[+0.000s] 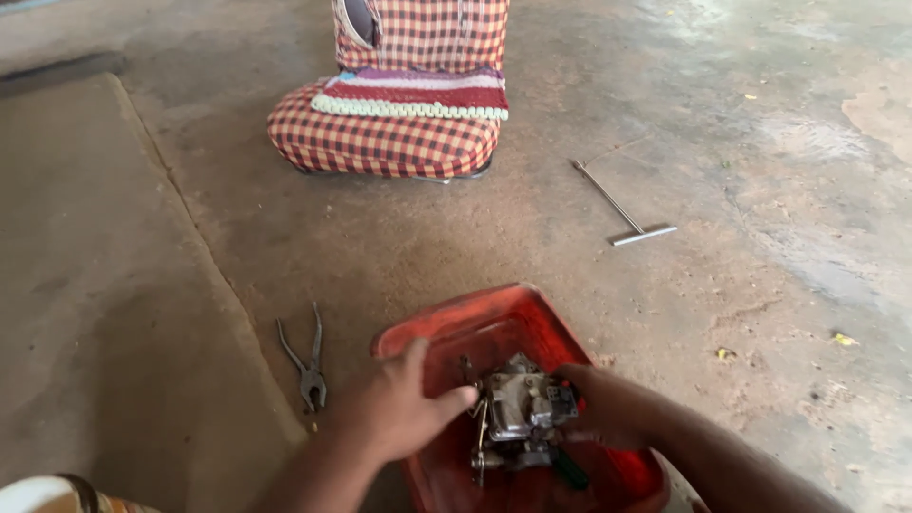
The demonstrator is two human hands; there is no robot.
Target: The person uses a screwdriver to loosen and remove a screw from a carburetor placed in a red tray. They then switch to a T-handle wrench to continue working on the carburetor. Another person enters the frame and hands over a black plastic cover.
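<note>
Two hands, one carburettor, one red tray (plastic), one pliers, one T-handle wrench, one checked seat.

Head view, looking down. Both forearms enter from the lower edge and are bare to the frame border: no sleeves, cuffs or gloves visible. Left hand: bare, no ring, watch or band seen; slightly motion-blurred, so fine detail is unreadable. Right hand: bare likewise, wrist uncovered, no jewellery visible. At the lower left corner, a small patch of worn cloth: pale area with brown and orange stripes; which garment it belongs to cannot be told.
</note>
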